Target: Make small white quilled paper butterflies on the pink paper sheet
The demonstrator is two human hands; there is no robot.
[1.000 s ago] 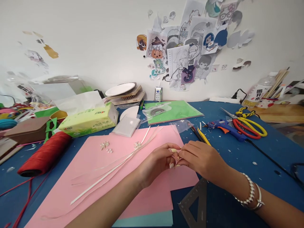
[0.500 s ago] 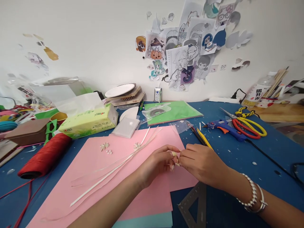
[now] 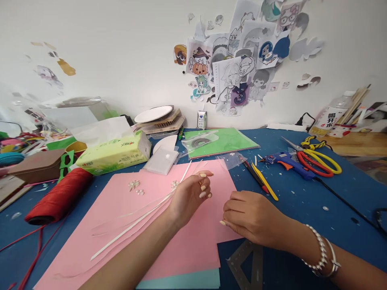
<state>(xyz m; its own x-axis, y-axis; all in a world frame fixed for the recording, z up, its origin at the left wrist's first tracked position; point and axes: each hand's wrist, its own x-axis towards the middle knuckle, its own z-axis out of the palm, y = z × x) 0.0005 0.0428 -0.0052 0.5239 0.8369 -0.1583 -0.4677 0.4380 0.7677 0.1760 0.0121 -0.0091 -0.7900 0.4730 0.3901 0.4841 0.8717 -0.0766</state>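
Over the pink paper [image 3: 193, 245], my left hand [image 3: 189, 199] is raised with its thumb against the index finger and the other fingers curled. Whatever that pinch holds, if anything, is too small to make out. My right hand [image 3: 252, 217] is lower, near the paper's right edge, fingers bent together and thumb tucked under; its grip is hidden. Pale ribbons [image 3: 130, 226] lie across the paper left of my left hand. A pearly ornament [image 3: 174, 184] sits just behind that hand, partly hidden. Farther left are another ornament [image 3: 133, 185] and a few small white pieces [image 3: 140, 192].
Tweezers [image 3: 266, 183], a blue glue gun [image 3: 287, 163] and red-and-yellow-handled scissors [image 3: 317, 163] lie at the right. A metal set square [image 3: 256, 266] is below my right hand. Red thread spool [image 3: 59, 197] and tissue pack [image 3: 115, 153] stand left; a green sheet [image 3: 232, 141] lies behind.
My hands have come apart. The left has moved left and up, the right slightly down. The view has shifted slightly.
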